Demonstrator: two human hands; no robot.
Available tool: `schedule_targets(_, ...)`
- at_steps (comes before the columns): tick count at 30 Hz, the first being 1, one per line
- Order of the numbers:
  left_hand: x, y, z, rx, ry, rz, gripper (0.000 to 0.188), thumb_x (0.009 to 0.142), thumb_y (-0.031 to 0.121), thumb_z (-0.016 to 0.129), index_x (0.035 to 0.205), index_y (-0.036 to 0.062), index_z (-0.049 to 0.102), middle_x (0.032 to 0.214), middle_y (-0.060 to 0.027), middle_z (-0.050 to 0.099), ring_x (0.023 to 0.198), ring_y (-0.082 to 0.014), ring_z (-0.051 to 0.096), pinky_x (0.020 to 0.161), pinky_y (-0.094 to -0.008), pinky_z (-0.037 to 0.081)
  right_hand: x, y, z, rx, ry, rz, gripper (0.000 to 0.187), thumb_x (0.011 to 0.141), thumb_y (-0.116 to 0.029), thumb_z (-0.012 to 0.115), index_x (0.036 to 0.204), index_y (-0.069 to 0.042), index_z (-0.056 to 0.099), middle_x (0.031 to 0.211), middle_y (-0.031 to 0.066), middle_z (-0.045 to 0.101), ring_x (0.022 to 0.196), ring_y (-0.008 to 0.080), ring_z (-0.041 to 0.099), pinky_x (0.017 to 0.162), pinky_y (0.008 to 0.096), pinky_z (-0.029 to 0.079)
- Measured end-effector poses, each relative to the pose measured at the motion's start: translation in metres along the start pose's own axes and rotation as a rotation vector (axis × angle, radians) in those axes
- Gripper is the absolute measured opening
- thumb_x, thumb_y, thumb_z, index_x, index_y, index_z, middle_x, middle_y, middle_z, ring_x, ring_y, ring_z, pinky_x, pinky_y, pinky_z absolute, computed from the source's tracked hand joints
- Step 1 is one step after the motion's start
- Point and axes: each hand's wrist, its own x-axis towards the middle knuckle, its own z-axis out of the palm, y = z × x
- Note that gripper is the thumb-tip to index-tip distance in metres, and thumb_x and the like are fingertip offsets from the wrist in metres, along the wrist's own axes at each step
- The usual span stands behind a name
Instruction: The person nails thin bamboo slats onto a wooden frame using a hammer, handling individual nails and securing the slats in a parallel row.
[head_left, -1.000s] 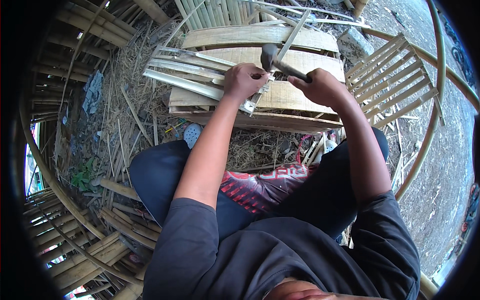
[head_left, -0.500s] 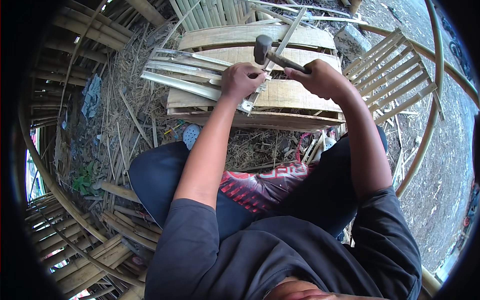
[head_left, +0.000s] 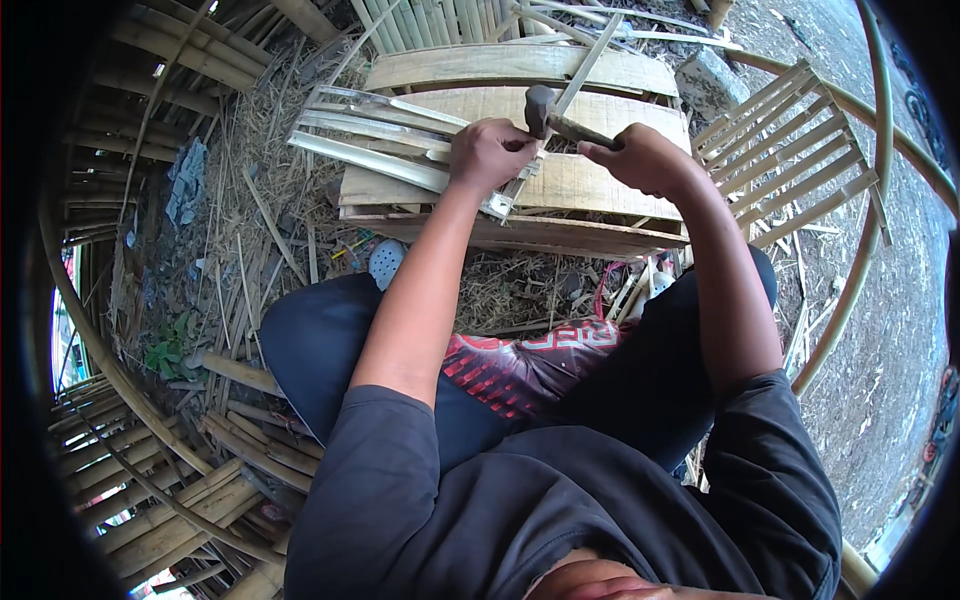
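Note:
My right hand (head_left: 642, 160) grips the handle of a hammer (head_left: 580, 131); its dark head is beside the fingertips of my left hand (head_left: 490, 156). The left fingers are closed in a pinch over a slanting bamboo strip (head_left: 588, 66); whatever they pinch is too small to make out. Several pale bamboo slats (head_left: 370, 165) reach out to the left from under that strip, side by side. Strip and slats lie on a low plank bench (head_left: 600, 188) in front of my folded legs. Whether the hammer touches the strip is hard to tell.
A finished-looking bamboo slat rack (head_left: 790, 150) leans at the bench's right, near a stone block (head_left: 708, 84). Bent bamboo poles (head_left: 862, 250) curve along the right. Left are a bamboo wall (head_left: 140, 110), a grey-blue rag (head_left: 186, 183) and straw-littered ground.
The hammer head has come slightly down and to the right, closer to the strip by my left fingertips. Both hands keep their holds, and the whole view has shifted a little.

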Motion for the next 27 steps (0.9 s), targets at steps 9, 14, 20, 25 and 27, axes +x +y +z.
schedule_targets(9, 0.0, -0.002, -0.001, -0.058, -0.025, -0.032, 0.017, 0.084, 0.029, 0.076, 0.089, 0.0126, 0.079, 0.088, -0.0044, 0.075, 0.082, -0.0249, 0.072, 0.075, -0.0351, 0.056, -0.004, 0.004, -0.007, 0.212, 0.035, 0.027, 0.067, 0.091, -0.065, 0.064, 0.069, -0.002, 0.062, 0.054, 0.0006, 0.051, 0.042, 0.0113, 0.047, 0.04, 0.0306, 0.038)
schedule_targets(14, -0.001, 0.0, -0.002, -0.039, -0.043, -0.044, 0.012, 0.084, 0.022, 0.076, 0.09, 0.011, 0.078, 0.09, -0.0051, 0.075, 0.084, -0.0246, 0.072, 0.076, -0.0347, 0.056, 0.006, 0.011, 0.004, 0.171, 0.016, 0.072, 0.067, 0.091, -0.066, 0.064, 0.066, -0.003, 0.061, 0.054, 0.0002, 0.05, 0.043, 0.0116, 0.047, 0.04, 0.031, 0.038)
schedule_targets(20, -0.001, 0.004, -0.004, -0.081, 0.02, -0.021, 0.012, 0.085, 0.02, 0.074, 0.092, 0.01, 0.077, 0.09, -0.008, 0.074, 0.083, -0.0254, 0.072, 0.075, -0.035, 0.056, 0.012, 0.01, 0.006, 0.084, 0.182, 0.138, 0.061, 0.092, -0.055, 0.065, 0.08, 0.005, 0.071, 0.074, 0.0185, 0.069, 0.07, 0.0315, 0.071, 0.064, 0.0443, 0.054)
schedule_targets(25, -0.003, -0.001, -0.006, -0.066, 0.016, -0.06, 0.012, 0.085, 0.019, 0.072, 0.092, 0.0107, 0.077, 0.091, -0.0081, 0.074, 0.083, -0.0253, 0.073, 0.075, -0.0344, 0.056, 0.026, 0.026, 0.019, -0.09, 0.577, 0.129, 0.038, 0.093, -0.035, 0.064, 0.091, 0.002, 0.071, 0.092, 0.0251, 0.072, 0.086, 0.0405, 0.072, 0.076, 0.0488, 0.056)
schedule_targets(27, -0.001, 0.003, -0.003, -0.078, 0.019, -0.056, 0.012, 0.086, 0.018, 0.071, 0.092, 0.0108, 0.077, 0.092, -0.008, 0.075, 0.083, -0.0251, 0.073, 0.075, -0.0343, 0.056, 0.038, 0.049, 0.03, -0.187, 0.586, 0.149, 0.031, 0.095, -0.027, 0.06, 0.094, 0.002, 0.071, 0.098, 0.0233, 0.072, 0.088, 0.0379, 0.073, 0.077, 0.0475, 0.057)
